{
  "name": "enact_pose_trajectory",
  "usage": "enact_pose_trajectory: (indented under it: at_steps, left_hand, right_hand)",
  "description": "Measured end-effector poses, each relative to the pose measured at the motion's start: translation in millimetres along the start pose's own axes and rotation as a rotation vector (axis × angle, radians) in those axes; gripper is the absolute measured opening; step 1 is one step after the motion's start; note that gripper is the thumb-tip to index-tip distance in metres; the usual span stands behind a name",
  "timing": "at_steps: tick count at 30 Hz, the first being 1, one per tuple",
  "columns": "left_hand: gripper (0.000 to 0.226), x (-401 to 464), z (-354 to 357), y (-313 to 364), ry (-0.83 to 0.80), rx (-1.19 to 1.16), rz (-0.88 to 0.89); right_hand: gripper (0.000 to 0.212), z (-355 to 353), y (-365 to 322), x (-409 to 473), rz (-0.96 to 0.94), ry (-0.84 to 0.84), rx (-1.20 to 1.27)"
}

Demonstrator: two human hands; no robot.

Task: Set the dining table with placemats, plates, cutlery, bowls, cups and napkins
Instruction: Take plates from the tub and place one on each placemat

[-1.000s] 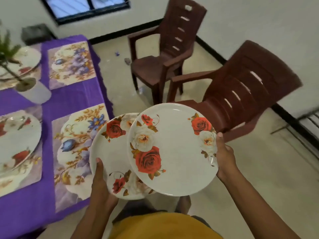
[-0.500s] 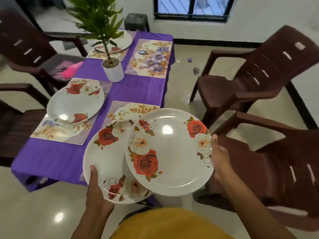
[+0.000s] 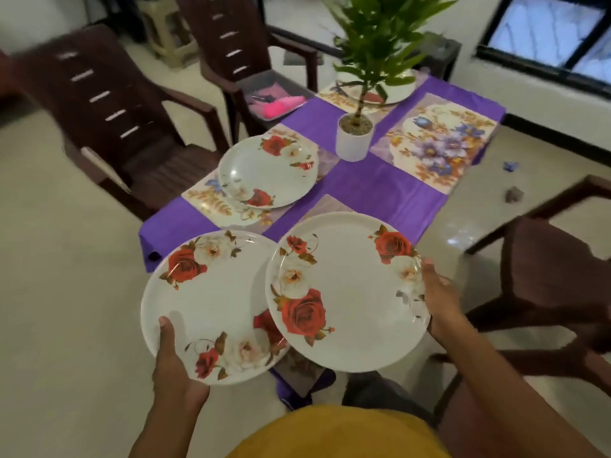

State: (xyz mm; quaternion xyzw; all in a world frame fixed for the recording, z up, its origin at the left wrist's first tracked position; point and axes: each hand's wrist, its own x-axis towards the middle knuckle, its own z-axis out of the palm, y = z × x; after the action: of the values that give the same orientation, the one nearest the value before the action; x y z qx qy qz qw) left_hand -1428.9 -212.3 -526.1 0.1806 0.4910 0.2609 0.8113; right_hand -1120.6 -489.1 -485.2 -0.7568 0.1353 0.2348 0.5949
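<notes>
While the left hand (image 3: 175, 368) grips a round white rose-printed plate (image 3: 211, 305) by its near rim, the right hand (image 3: 439, 299) holds a matching second plate (image 3: 347, 292) overlapping it, both bare, above the purple-clothed table (image 3: 373, 190). Beyond, a third rose plate (image 3: 267, 170) rests on a floral placemat (image 3: 211, 200); farther, a white-potted green plant (image 3: 355, 137) stands mid-table, brown plastic chairs (image 3: 109, 117) alongside.

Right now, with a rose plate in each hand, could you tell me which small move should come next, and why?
Probably lower the right hand's plate onto the near placemat just beyond it. That placemat looks bare, while the near-left placemat already carries a plate. The left hand can keep holding its plate.
</notes>
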Motion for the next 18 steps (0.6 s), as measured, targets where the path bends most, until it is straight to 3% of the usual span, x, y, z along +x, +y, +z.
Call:
enact_pose_trajectory:
  at_steps: [12, 18]
  left_hand:
    - [0.08, -78.7, -3.6, -30.8, 0.407, -0.453, 0.43]
    - [0.079, -122.0, 16.7, -76.8, 0.575, -0.63, 0.546]
  right_hand:
    - [0.065, 74.1, -33.2, 131.8, -0.004, -0.494, -0.392]
    - [0.06, 98.3, -27.6, 156.0, 0.024, -0.641, -0.483]
